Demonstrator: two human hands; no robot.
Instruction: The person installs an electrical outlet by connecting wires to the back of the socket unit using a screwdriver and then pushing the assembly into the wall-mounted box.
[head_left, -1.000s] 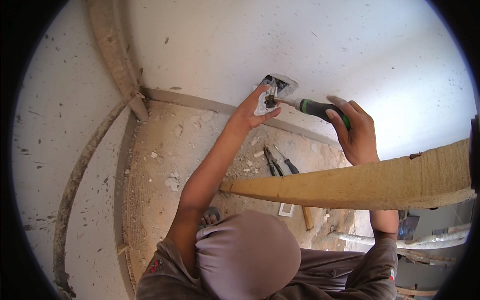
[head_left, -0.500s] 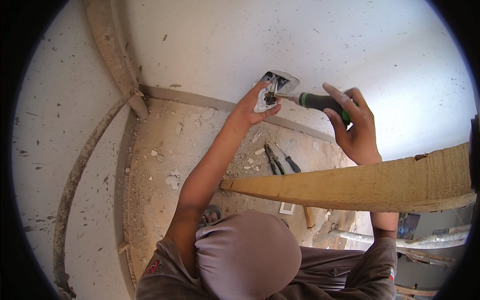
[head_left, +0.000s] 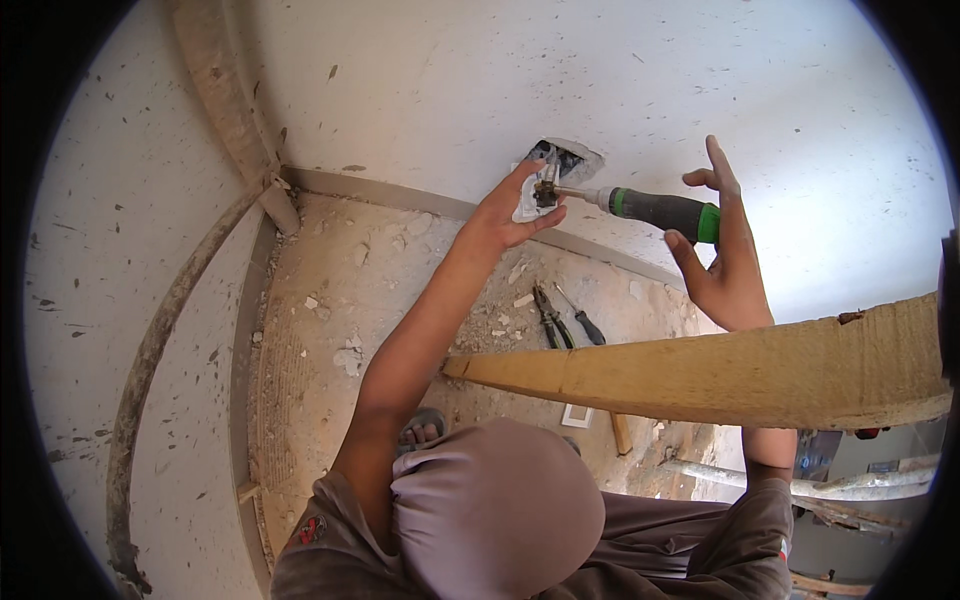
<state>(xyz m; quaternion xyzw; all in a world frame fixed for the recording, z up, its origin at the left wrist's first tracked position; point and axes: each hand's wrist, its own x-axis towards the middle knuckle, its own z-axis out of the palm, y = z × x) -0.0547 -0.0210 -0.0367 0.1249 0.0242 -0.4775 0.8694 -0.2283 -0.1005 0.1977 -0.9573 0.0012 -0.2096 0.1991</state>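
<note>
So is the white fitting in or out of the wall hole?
Out: left hand holds the white fitting outside the wall hole, whose inside shows.

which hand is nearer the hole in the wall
Left. The left hand is at the lower left of the wall hole; the right hand is farther away, to its lower right, by the screwdriver's handle end.

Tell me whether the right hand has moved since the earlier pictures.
Yes. Judged against the wall opening, the right hand has shifted rightward, farther from it, with its fingers spread wider beside the screwdriver.
</note>
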